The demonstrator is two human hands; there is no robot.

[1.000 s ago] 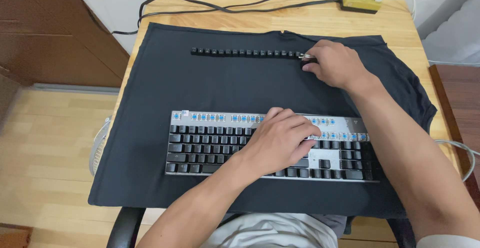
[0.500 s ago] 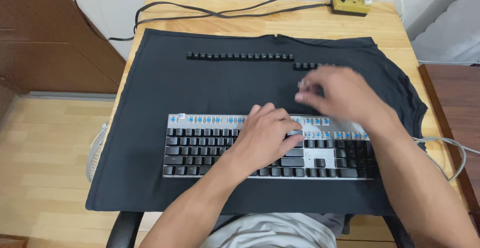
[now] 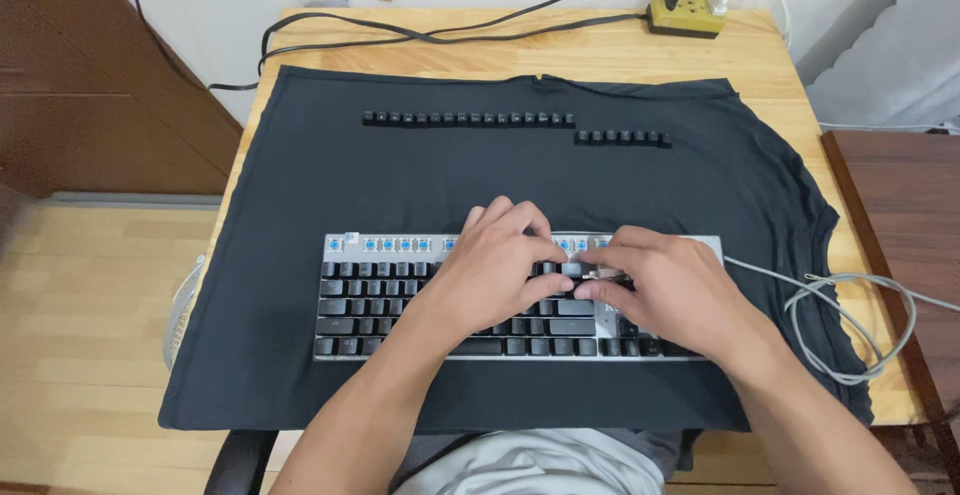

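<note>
Head view: the grey mechanical keyboard with black keycaps (image 3: 400, 300) lies near on the black cloth (image 3: 300, 175) over the wooden surface (image 3: 600, 50). Left hand (image 3: 500, 260) presses it; right hand (image 3: 665, 290) pinches a small metal puller (image 3: 598, 273). A slip could fling a cap off the surface.

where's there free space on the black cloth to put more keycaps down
Bare cloth lies between the keycap rows and the keyboard, also left of the keyboard. The keyboard's right half is crowded by the left hand and right hand.
</note>
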